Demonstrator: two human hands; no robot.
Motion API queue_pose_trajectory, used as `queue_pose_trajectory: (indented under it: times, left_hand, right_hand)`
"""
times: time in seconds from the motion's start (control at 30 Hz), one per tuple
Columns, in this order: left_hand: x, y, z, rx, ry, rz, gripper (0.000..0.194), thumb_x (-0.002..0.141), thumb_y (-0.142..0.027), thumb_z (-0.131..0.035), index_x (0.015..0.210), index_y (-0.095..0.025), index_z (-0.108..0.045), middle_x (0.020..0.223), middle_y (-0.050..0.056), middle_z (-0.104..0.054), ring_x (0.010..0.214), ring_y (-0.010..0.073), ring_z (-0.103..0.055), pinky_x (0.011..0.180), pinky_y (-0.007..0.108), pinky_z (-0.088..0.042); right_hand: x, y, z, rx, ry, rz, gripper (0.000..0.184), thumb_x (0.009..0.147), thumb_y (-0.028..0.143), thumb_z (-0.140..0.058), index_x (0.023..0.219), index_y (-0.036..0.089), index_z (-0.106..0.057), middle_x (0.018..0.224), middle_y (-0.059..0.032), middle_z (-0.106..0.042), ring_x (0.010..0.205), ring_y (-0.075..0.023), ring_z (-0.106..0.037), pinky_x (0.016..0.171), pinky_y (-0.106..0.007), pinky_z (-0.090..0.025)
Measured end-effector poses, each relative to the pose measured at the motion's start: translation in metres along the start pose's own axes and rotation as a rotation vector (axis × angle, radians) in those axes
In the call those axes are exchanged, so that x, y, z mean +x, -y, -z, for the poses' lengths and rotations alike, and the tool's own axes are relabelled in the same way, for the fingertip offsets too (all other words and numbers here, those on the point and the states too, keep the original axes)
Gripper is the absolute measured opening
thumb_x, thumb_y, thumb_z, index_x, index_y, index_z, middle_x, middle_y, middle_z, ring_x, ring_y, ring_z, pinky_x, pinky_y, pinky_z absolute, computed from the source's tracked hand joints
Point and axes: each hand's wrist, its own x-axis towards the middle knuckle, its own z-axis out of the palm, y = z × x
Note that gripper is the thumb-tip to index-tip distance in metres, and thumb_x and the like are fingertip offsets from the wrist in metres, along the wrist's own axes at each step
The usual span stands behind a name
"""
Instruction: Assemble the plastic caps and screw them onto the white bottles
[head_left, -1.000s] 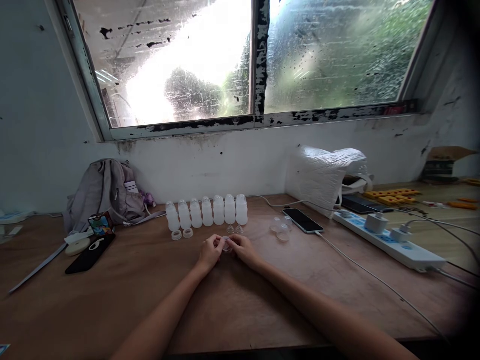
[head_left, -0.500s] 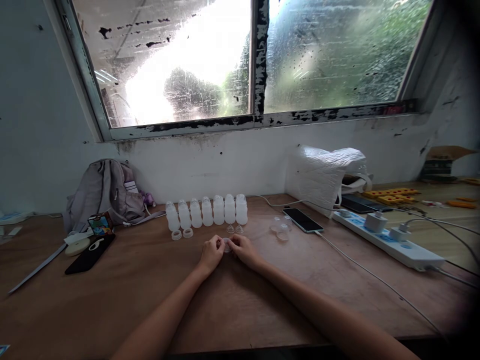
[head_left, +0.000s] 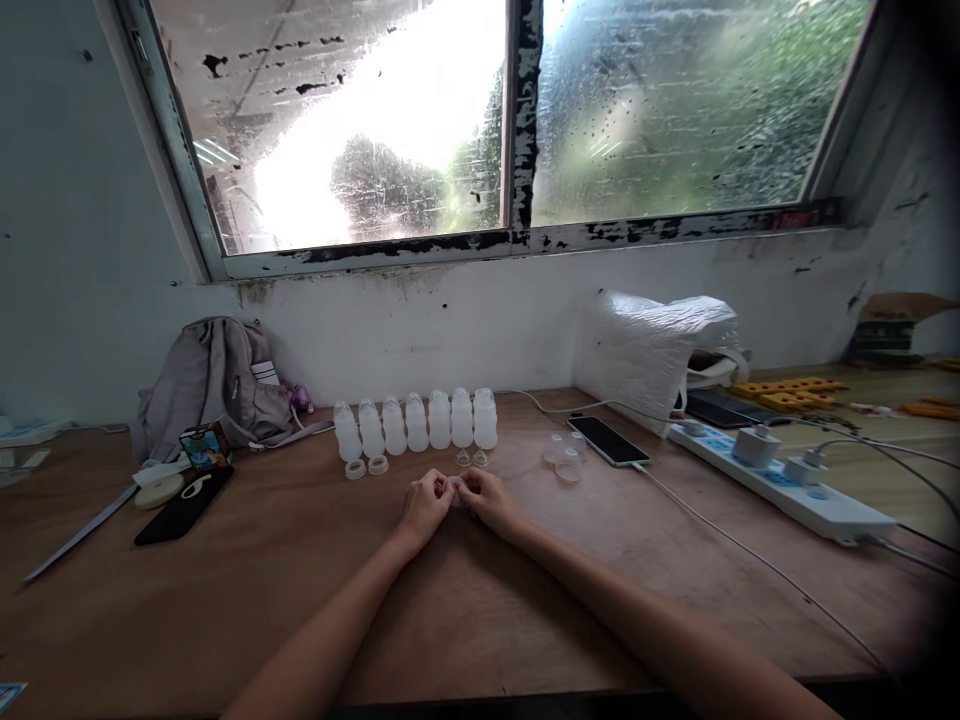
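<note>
My left hand (head_left: pixel 424 506) and my right hand (head_left: pixel 489 498) meet over the wooden table (head_left: pixel 300 600), fingers pinched together on a small clear plastic piece (head_left: pixel 455 487) held between them. Just beyond stands a row of several small translucent white bottles (head_left: pixel 416 422). Two white rings (head_left: pixel 365 467) lie in front of the row's left end. Two small clear nipple-like pieces (head_left: pixel 471 458) sit in front of its right end. A few clear caps (head_left: pixel 564 460) lie to the right of my hands.
A grey backpack (head_left: pixel 210 385) leans on the wall at left, with a black phone (head_left: pixel 182 505) before it. At right lie a charging phone (head_left: pixel 607 440), a white plastic bag (head_left: pixel 652 350), a power strip (head_left: pixel 787 480) with cables, and yellow parts (head_left: pixel 784 390).
My hands stay together on the small clear piece; only the fingers shift slightly. The view drifts a little. Nothing on the table has moved.
</note>
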Motion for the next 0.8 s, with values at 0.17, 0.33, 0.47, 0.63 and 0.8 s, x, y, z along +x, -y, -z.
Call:
queue_pose_trajectory:
  times: [0.17,0.33,0.47,0.63,0.8]
  left_hand:
    - [-0.001,0.0,0.002,0.009,0.005,0.0,0.016,0.073,-0.031,-0.049,0.072,-0.017,-0.055,0.066,0.002,-0.063,0.062,0.0132,-0.058,0.057,0.021,-0.04]
    - [-0.001,-0.001,0.002,0.011,0.012,-0.011,0.015,0.075,-0.031,-0.047,0.072,-0.018,-0.054,0.068,0.002,-0.063,0.064,0.0135,-0.058,0.058,0.022,-0.04]
    - [-0.001,-0.001,0.002,-0.002,0.001,-0.045,0.012,0.075,-0.027,-0.047,0.082,-0.02,-0.052,0.072,0.001,-0.063,0.068,0.014,-0.059,0.062,0.023,-0.041]
    - [-0.001,0.001,0.002,0.029,0.019,-0.071,0.014,0.072,-0.02,-0.048,0.086,-0.021,-0.05,0.075,0.0,-0.062,0.07,0.0141,-0.058,0.064,0.023,-0.041]
    - [-0.002,0.001,0.001,0.087,0.02,-0.087,0.012,0.073,-0.02,-0.047,0.085,-0.022,-0.048,0.075,0.0,-0.061,0.069,0.0147,-0.058,0.062,0.023,-0.04]
  right_hand:
    - [0.0,0.0,-0.001,-0.03,-0.033,0.025,0.018,0.073,0.03,-0.048,0.072,0.015,-0.057,0.063,-0.0011,-0.058,0.055,-0.0107,-0.05,0.049,-0.02,-0.038]
    - [0.0,0.004,-0.001,-0.055,-0.047,0.033,0.015,0.074,0.025,-0.046,0.072,0.016,-0.057,0.061,0.0001,-0.056,0.055,-0.0105,-0.049,0.051,-0.02,-0.037]
    - [-0.001,0.009,0.002,-0.05,-0.058,0.043,0.012,0.071,0.019,-0.045,0.078,0.017,-0.055,0.063,0.001,-0.056,0.056,-0.0106,-0.049,0.053,-0.021,-0.038]
    - [-0.001,0.011,0.002,-0.021,-0.055,0.043,0.019,0.065,0.011,-0.044,0.08,0.018,-0.052,0.064,0.0017,-0.055,0.056,-0.0104,-0.049,0.055,-0.021,-0.039]
    - [0.0,0.009,0.0,-0.015,-0.053,0.061,0.018,0.064,0.011,-0.044,0.079,0.018,-0.05,0.064,0.0019,-0.054,0.057,-0.0101,-0.048,0.055,-0.021,-0.038]
